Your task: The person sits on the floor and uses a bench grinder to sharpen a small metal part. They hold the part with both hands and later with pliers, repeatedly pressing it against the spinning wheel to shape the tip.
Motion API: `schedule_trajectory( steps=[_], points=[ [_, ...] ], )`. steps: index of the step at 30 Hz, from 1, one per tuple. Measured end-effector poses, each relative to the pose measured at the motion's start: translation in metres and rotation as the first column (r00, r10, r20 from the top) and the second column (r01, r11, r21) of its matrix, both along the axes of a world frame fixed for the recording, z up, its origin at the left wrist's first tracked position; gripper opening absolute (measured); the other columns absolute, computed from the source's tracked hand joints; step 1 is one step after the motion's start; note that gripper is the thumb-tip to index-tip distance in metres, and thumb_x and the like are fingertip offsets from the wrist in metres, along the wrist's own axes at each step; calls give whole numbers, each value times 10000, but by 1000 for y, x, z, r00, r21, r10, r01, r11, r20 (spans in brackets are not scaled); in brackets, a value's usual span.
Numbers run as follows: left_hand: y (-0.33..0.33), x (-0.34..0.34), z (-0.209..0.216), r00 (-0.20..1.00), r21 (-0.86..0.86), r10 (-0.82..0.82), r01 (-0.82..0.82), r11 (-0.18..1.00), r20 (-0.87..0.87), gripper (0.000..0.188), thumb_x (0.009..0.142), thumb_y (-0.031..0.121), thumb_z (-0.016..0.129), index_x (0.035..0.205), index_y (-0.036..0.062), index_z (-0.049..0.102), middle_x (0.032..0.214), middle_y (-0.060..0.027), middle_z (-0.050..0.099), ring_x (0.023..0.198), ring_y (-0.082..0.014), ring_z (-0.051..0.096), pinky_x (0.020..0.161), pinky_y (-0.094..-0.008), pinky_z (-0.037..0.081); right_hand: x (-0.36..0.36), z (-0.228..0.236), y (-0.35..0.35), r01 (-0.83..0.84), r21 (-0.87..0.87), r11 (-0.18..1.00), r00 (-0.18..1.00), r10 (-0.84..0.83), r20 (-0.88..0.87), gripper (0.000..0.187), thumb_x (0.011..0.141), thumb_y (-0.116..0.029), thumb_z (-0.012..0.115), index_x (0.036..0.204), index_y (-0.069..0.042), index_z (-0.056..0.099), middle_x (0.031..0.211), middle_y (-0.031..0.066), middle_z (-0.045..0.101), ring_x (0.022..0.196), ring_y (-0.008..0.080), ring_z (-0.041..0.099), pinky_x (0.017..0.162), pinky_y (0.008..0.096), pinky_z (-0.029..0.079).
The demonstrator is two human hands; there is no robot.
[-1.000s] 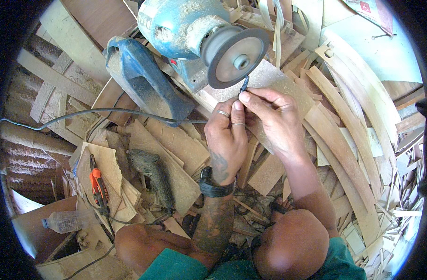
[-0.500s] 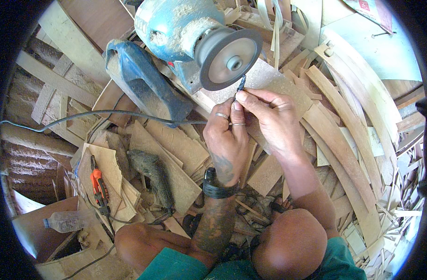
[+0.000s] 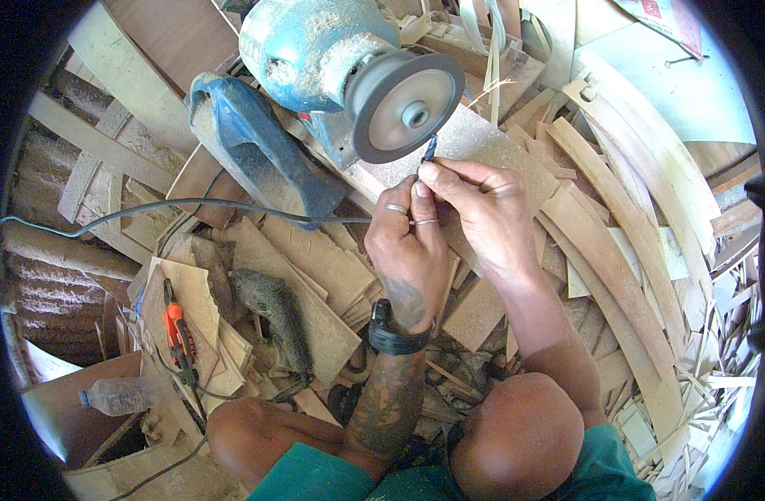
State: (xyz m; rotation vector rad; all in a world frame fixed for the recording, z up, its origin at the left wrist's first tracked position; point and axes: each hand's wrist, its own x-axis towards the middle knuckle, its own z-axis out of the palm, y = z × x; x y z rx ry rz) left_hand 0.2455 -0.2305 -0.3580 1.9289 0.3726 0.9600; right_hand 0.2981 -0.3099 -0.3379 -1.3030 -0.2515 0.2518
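Observation:
A dark spiral drill bit (image 3: 429, 149) is pinched between both hands, its tip pointing up at the lower right edge of the grinding wheel (image 3: 397, 113). The wheel sits on a blue, dust-covered bench grinder (image 3: 311, 50). My left hand (image 3: 409, 230), with rings on its fingers, is closed around the lower end of the bit. My right hand (image 3: 483, 204) grips the bit higher up between thumb and forefinger. Sparks (image 3: 493, 88) fly off to the right of the wheel. Whether the tip touches the wheel I cannot tell for sure.
A dusty board (image 3: 499, 146) lies under the wheel. At the left are a blue machine part (image 3: 249, 142), a black cable (image 3: 257, 209), orange-handled pliers (image 3: 177, 334), a dark power tool (image 3: 274, 321) and a plastic bottle (image 3: 115, 397). Curved wooden pieces (image 3: 616, 259) and scraps fill the right.
Sparks have appeared right of the wheel. The drill bit has shifted very slightly to the left, still held in both hands.

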Motion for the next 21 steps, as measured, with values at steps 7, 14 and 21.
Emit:
schedule_trajectory(
  steps=[7,14,21],
  points=[
    [-2,0,-1,1000,8,22,-23,1000,14,199,1012,138,569,1086,0,693,884,-204,658,786,-345,674,708,-408,519,-1,1,0,-13,4,1000,999,13,-33,219,938,-150,721,1050,36,748,885,42,717,771,78,629,705,239,526],
    [-3,2,-2,998,22,43,-44,999,37,193,1012,142,579,1076,-2,690,868,-188,651,755,-318,671,683,-405,519,-1,0,2,-3,3,1000,1000,3,-5,218,941,-148,718,1053,37,747,886,42,718,773,76,628,708,236,526],
    [-5,1,-1,999,-22,54,-54,998,3,194,1011,148,585,1067,-6,687,855,-189,648,747,-322,669,677,-406,518,-1,1,1,2,-14,1000,1000,-2,0,232,936,-145,724,1063,47,742,897,50,722,777,80,630,711,236,526]
  ],
)
